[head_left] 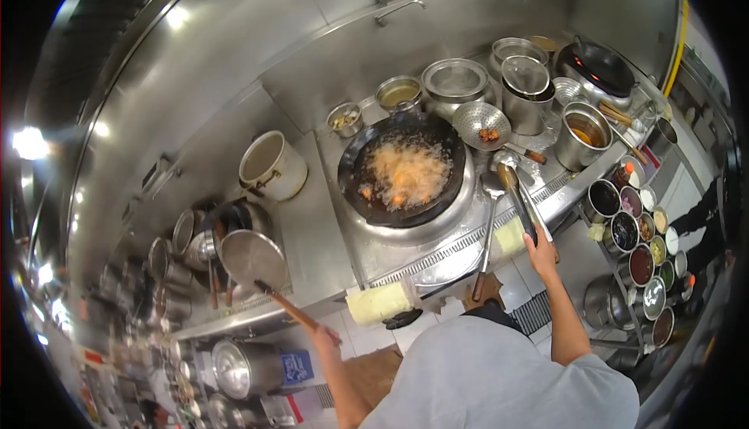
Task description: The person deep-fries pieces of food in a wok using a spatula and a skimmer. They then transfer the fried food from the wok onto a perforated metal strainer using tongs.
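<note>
My left hand (pixel 326 341) is closed around the wooden handle of a round strainer (pixel 253 261), which is held out over the left counter. On the right, my right hand (pixel 542 251) grips a pair of metal tongs (pixel 524 201), their tips pointing up toward the counter. Between the hands stands a black wok (pixel 361 148) with food (pixel 406 175) bubbling in foamy oil. A ladle (pixel 491 187) lies at the front edge, just left of the tongs. Beside the wok, a perforated skimmer (pixel 468 121) holds a few browned pieces.
A large pot (pixel 271 165) stands on the left counter. Behind the wok are a small bowl (pixel 345 120) and lidded pots (pixel 455 79). Another wok (pixel 597 70) is at the back right, and several sauce containers (pixel 641 265) line the right side. A folded cloth (pixel 381 302) lies on the front edge.
</note>
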A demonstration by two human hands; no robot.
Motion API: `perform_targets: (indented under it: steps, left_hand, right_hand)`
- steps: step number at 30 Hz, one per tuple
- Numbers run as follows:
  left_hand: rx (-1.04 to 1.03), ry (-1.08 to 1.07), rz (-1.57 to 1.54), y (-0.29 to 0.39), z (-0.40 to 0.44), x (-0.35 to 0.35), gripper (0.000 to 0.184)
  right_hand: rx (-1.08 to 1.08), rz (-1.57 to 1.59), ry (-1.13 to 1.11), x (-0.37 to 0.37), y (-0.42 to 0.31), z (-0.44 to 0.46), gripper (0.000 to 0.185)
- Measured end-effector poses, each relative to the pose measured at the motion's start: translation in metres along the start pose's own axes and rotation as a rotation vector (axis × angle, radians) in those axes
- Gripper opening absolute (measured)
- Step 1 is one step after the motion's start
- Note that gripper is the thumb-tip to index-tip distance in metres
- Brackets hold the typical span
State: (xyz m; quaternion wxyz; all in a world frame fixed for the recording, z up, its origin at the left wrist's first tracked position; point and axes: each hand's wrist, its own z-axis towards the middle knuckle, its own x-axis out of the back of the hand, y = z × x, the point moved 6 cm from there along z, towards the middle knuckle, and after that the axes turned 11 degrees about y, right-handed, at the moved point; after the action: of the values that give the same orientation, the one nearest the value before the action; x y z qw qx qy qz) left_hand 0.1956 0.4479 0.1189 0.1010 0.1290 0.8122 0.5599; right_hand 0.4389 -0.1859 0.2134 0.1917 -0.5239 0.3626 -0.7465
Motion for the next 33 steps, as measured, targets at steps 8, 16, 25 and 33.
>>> perform_targets:
  steps: [8,16,25,33]
  left_hand:
    - [-0.072,-0.184,0.013,0.068,-0.108,-0.033,0.039]
    - [-0.244,-0.436,0.260,0.141,-0.135,-0.169,0.059]
    - [-0.400,-0.551,0.423,0.107,-0.149,-0.255,0.071]
    - [0.177,-0.697,0.227,0.121,-0.183,-0.220,0.071]
  right_hand:
    - [0.054,0.110,-0.024,-0.018,0.014,0.002,0.061]
    - [0.104,0.237,-0.070,-0.031,-0.016,0.013,0.064]
    - [0.088,0.387,-0.051,-0.019,-0.012,0.004,0.057]
    - [0.374,0.259,-0.169,0.006,-0.070,0.025,0.057]
